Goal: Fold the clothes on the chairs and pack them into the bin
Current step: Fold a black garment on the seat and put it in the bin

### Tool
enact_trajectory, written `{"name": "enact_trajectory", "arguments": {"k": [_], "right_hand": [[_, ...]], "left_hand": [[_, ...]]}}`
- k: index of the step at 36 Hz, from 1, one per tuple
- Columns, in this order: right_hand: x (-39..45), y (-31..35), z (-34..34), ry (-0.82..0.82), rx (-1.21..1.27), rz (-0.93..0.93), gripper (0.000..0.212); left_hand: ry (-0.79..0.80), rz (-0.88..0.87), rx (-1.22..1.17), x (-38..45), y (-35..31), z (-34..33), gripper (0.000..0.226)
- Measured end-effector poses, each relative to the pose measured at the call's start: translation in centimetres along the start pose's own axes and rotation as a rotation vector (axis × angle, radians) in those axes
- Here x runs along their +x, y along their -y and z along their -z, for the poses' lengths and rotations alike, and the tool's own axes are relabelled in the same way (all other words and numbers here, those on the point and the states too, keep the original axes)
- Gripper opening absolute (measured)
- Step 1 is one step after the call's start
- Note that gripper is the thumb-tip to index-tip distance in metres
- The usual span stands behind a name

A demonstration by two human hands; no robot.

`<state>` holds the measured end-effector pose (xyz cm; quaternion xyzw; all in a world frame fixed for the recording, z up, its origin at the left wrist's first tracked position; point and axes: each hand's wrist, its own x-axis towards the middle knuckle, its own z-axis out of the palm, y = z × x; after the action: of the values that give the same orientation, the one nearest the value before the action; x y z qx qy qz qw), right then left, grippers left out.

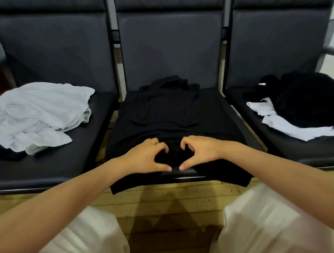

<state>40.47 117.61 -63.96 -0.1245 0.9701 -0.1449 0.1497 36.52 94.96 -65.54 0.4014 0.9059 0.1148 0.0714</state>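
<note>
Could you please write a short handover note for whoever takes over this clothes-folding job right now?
Left hand and right hand: both rest on the near edge of the black garment, fingers curled, thumbs extended; whether they pinch the cloth I cannot tell.
The black garment lies spread on the middle dark padded chair seat, its sleeves folded inward and its hem hanging over the front edge.
Crumpled white clothes sit on the left seat; a black heap over a white garment sits on the right seat.
Done: the sleeve folds only.
Left: finish this fold, fold the other piles, pack everything. No bin is in view.
</note>
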Motion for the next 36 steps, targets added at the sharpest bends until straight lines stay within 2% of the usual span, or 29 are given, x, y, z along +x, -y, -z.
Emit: {"name": "enact_trajectory", "arguments": {"k": [3,5,7,9,11,14,15,16,18,20,22,25,28,30,33,36], "right_hand": [[0.1,0.3,-0.3,-0.039,-0.065,0.039,0.061],[0.3,0.5,-0.4,-0.093,-0.065,0.064,0.044],[0.5,0.6,-0.5,-0.150,-0.113,0.075,0.030],[0.9,0.6,-0.5,-0.179,-0.121,0.043,0.026],[1.2,0.6,-0.2,-0.196,-0.055,-0.019,0.033],[1.6,0.1,1.0,-0.248,0.027,-0.100,0.030],[1.6,-0.1,1.5,-0.276,0.041,-0.128,0.023],[1.6,-0.4,2.0,-0.310,0.045,-0.156,0.016],[1.3,-1.0,3.1,-0.386,0.027,-0.210,0.014],[0.8,-1.9,3.8,-0.440,0.014,-0.278,0.015],[0.4,-3.1,4.2,-0.466,0.008,-0.358,0.016],[-0.3,-4.9,4.4,-0.488,-0.001,-0.478,0.022],[-1.1,-6.7,4.3,-0.557,0.154,-0.535,0.017],[-1.3,-7.7,4.2,-0.626,0.401,-0.542,0.016],[-2.2,-8.1,4.3,-0.689,0.811,-0.484,0.016],[-3.3,-7.9,4.9,-0.724,1.106,-0.410,0.011]], "left_hand": [[-0.039,-0.080,-0.057,0.0,0.6,0.2,0.033],[-0.083,-0.073,-0.137,0.2,0.9,0.2,0.020],[-0.092,0.012,-0.344,0.3,0.8,0.6,0.009],[-0.107,0.138,-0.631,0.4,0.5,1.2,0.012],[-0.147,0.274,-0.967,0.7,0.1,2.0,0.015],[-0.197,0.469,-1.316,1.4,0.5,3.2,0.040],[-0.218,0.474,-1.317,1.5,0.7,3.7,0.038],[-0.243,0.442,-1.222,1.6,1.2,4.1,0.029],[-0.300,0.279,-0.728,1.2,2.0,4.8,0.010],[-0.353,0.168,-0.243,0.9,3.0,5.1,0.009],[-0.393,0.185,-0.063,0.6,4.1,5.2,0.014],[-0.490,0.249,-0.065,0.3,5.3,5.7,0.017],[-0.522,0.281,-0.182,-0.2,6.0,6.4,0.024],[-0.506,0.310,-0.255,-0.4,6.5,6.5,0.026],[-0.487,0.362,-0.396,-0.9,7.0,6.2,0.017],[-0.516,0.436,-0.671,-1.7,6.8,6.0,0.018]]}}
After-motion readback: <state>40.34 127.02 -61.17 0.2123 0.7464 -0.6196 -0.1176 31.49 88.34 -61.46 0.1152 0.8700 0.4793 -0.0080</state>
